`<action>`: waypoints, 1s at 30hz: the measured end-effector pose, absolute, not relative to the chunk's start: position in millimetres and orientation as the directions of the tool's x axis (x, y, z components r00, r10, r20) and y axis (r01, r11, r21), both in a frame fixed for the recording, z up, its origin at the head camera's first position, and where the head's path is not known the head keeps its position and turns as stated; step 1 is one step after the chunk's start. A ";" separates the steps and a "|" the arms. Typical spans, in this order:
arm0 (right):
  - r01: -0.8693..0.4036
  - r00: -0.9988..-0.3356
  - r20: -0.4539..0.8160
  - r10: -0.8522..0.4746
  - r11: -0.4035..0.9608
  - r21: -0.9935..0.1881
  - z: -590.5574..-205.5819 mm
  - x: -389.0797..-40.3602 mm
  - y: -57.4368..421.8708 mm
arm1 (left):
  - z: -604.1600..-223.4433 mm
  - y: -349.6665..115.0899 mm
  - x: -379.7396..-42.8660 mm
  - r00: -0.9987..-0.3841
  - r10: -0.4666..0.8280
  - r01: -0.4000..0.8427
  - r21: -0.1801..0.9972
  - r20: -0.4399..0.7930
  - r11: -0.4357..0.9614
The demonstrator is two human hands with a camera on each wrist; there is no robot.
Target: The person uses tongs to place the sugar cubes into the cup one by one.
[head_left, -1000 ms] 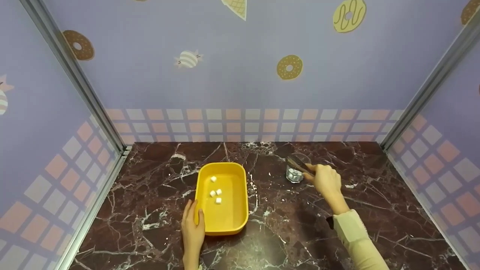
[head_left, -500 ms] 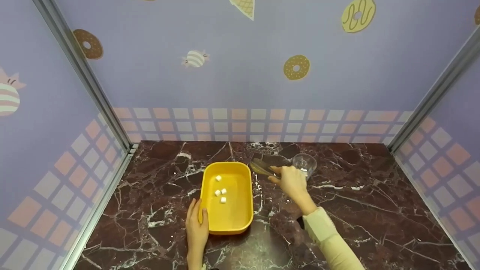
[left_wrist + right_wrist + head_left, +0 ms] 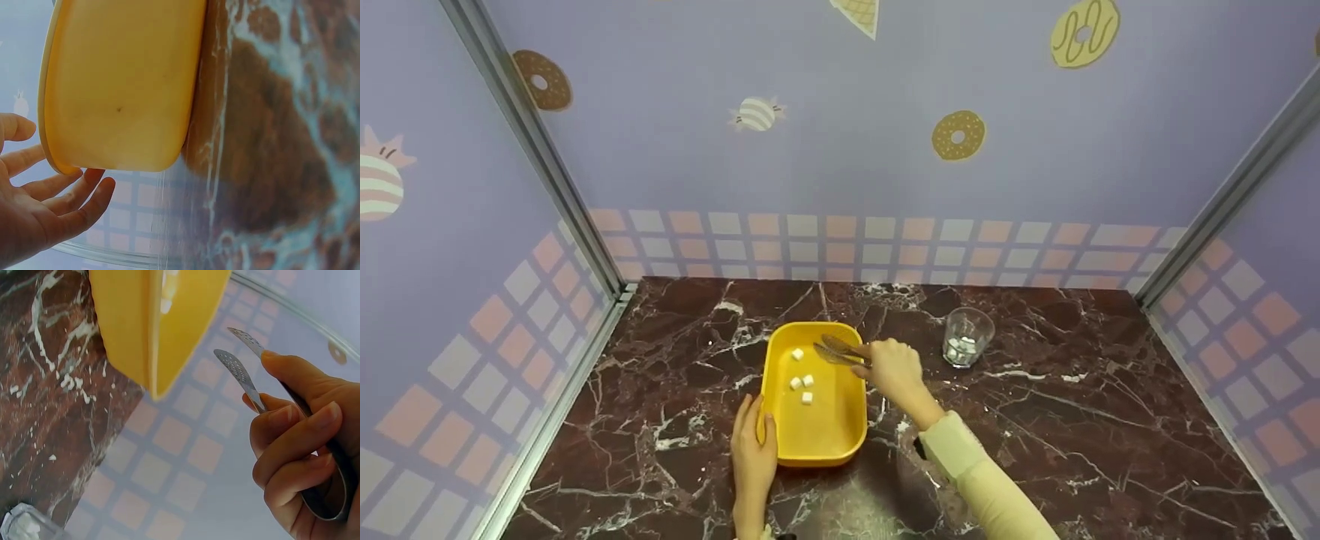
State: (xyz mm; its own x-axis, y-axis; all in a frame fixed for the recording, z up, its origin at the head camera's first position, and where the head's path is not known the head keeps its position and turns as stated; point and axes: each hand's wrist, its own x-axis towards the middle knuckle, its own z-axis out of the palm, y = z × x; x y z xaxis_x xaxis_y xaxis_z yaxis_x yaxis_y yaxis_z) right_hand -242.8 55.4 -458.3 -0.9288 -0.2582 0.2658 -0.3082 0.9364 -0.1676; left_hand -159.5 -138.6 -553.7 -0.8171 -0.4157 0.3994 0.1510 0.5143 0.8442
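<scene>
A yellow rectangular tub [image 3: 832, 431] stands on the marble-patterned counter, with several white cubes [image 3: 807, 381] lying inside it. My left hand [image 3: 754, 461] rests against its left side near the front corner. In the left wrist view the left fingers [image 3: 84, 208] are spread and loosely bent along the tub, and the thumb stands apart from the rim. My right hand [image 3: 894, 369] grips metal tongs [image 3: 236, 372] with perforated tips. Those tips are parted over the back right part of the tub, and no cube shows between them.
To the right of the tub stands a clear glass [image 3: 969, 330] with several white cubes at its bottom. White crumbs [image 3: 73, 385] or specks lie on the counter between tub and glass. Patterned walls [image 3: 840, 240] close the back and both sides.
My right hand has carried the tongs leftward from the glass to above the tub. The glass has come into full sight. My left hand stays at the tub's side.
</scene>
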 end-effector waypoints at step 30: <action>-0.353 -0.919 0.174 -0.355 0.935 0.047 -503.4 -249.8 -7.2 | -555.4 -139.9 -159.1 -0.818 -0.427 0.133 0.849 0.386 0.512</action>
